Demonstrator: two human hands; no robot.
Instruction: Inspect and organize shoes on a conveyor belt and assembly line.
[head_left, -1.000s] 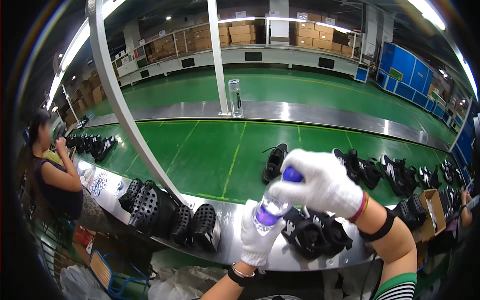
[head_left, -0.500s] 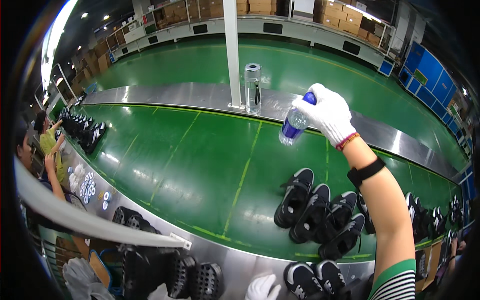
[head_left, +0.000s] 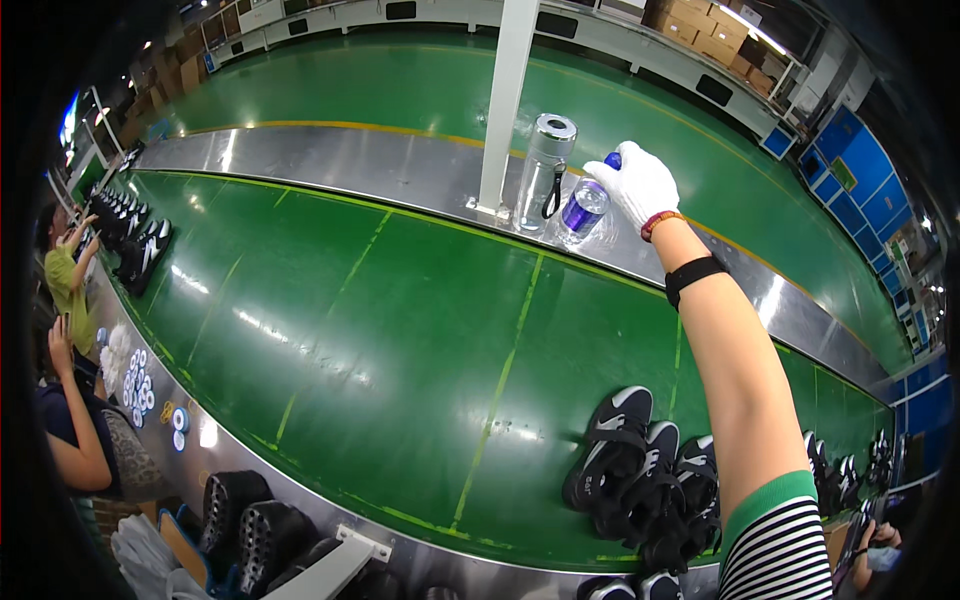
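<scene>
My right hand (head_left: 643, 188), in a white knitted glove, is closed around the upper part of a clear plastic water bottle (head_left: 583, 210) with a purple-blue label and a blue cap. The bottle's base is at the far metal ledge (head_left: 380, 165), and I cannot tell whether it rests there. Just left of it stands a clear drinking flask (head_left: 533, 190) with a silver lid and a black wrist strap, close to a white post (head_left: 507, 100). My left hand is out of view.
A green belt (head_left: 400, 330) with yellow lines runs between two metal ledges. Black sneakers (head_left: 615, 450) lie on its near right part, with more at both ends. Black shoe forms (head_left: 270, 540) stand at the lower left. Two people work on the left, another person's hands (head_left: 880, 545) at right.
My right hand has carried the bottle from above the belt to the far ledge, beside the flask. The white-gloved hand at the lower edge has left the view. The view has shifted.
</scene>
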